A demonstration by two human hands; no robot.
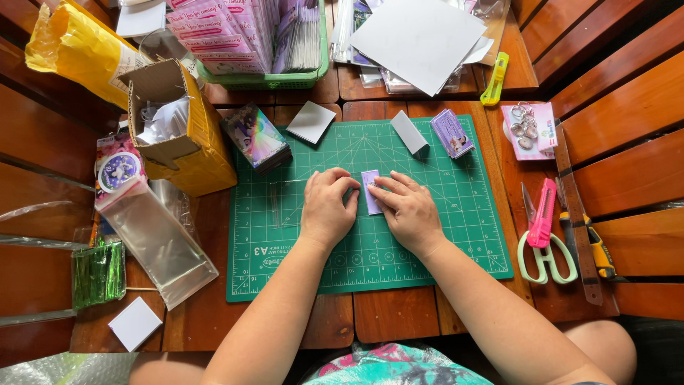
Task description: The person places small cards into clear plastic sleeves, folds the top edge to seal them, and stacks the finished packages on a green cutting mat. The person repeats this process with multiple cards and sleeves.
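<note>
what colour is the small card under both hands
Pale lilac card on the green cutting mat, head view.

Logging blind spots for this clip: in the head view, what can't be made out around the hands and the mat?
- Small lilac card: its print is too small, and the fingers of the left hand and right hand cover its edges.
- Cardboard box: contents partly hidden by its flaps.
- Green basket: cut off by the top edge.
- Cutting mat: its middle is hidden under both hands.

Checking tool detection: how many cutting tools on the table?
3. Yellow knife at the top right beside the paper stack. Scissors right of the green mat. Yellow-black knife right of the scissors. More may be hidden in the box.
</note>
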